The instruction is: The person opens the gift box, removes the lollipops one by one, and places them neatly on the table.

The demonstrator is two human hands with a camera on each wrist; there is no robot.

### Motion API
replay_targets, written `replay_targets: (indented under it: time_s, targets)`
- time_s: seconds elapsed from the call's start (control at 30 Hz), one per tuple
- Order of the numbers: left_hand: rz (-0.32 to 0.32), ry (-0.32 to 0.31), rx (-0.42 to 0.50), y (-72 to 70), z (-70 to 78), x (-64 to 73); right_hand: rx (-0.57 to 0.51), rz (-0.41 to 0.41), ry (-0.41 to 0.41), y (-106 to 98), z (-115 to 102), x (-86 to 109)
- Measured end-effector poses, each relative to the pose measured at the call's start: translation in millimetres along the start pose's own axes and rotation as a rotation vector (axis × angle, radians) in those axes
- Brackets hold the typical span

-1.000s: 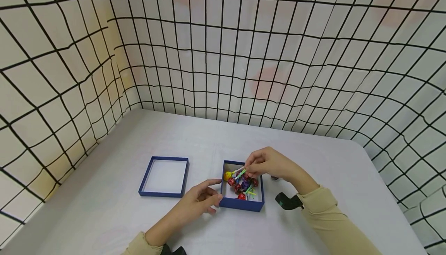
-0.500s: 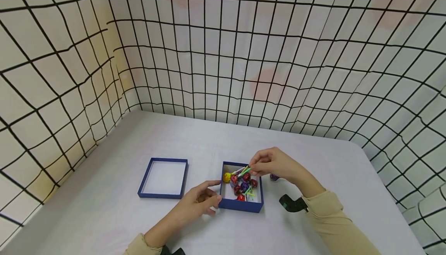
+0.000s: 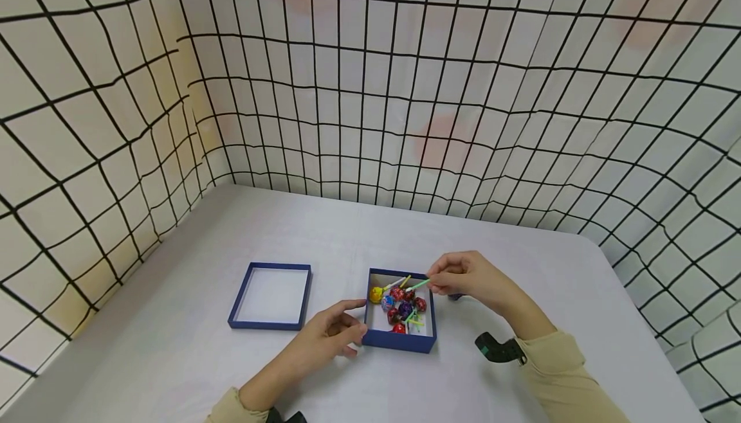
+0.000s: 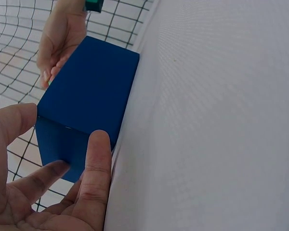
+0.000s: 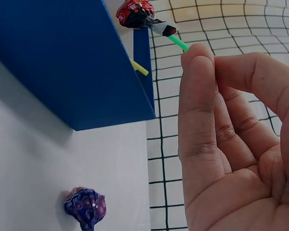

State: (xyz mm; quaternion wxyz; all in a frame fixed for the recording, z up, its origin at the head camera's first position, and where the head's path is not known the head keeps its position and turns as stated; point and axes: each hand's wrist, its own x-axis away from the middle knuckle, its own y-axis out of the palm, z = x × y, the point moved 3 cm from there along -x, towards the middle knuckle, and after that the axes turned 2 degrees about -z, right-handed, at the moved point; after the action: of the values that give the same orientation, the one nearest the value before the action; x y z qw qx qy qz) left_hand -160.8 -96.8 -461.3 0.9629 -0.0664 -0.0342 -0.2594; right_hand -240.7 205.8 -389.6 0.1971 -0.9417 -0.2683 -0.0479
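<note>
Between the right hand's point(image 3: 471, 281) thumb and forefinger is the green stick of a lollipop point(image 5: 136, 13) in a red wrapper. Its head hangs over the open blue box point(image 3: 399, 342), and the stick slants across the far right part of the box. Several wrapped lollipops point(image 3: 406, 310) lie in the box, red, purple, blue and yellow ones, with white, yellow and green sticks. The left hand point(image 3: 324, 336) touches the box's left side with extended thumb and fingertips, as the left wrist view shows close up. A purple-wrapped lollipop point(image 5: 85, 207) lies on the table right of the box, partly behind the right hand.
A shallow blue box lid point(image 3: 269, 328) with a white inside lies on the table to the left. The white table point(image 3: 359, 230) is bordered at the back and sides by a black-lined grid screen point(image 3: 347, 89). Dark straps circle both wrists.
The right hand has moved to the right, drawing the red lollipop by its stick the same way within the box. A blue-wrapped lollipop shows more plainly. The left hand stays on the box.
</note>
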Motion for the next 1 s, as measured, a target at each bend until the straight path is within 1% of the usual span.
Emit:
replay_targets:
  time_s: [0.37,0.7,0.83,1.0]
  targets:
    - [-0.003,0.003,0.003,-0.3,-0.9,-1.0,-0.022,0.059,0.003,-10.2,9.0,13.7]
    - [-0.015,0.0,0.016,-0.2,-0.4,-1.7,-0.052,0.11,-0.034,-25.8,20.5,29.5]
    - [-0.023,0.005,0.019,-0.6,0.3,-1.1,-0.071,0.133,-0.034,-30.1,24.5,37.0]
    - [-0.016,-0.01,0.024,-0.5,-1.7,-0.7,-0.083,0.171,-0.023,-34.2,28.9,45.2]
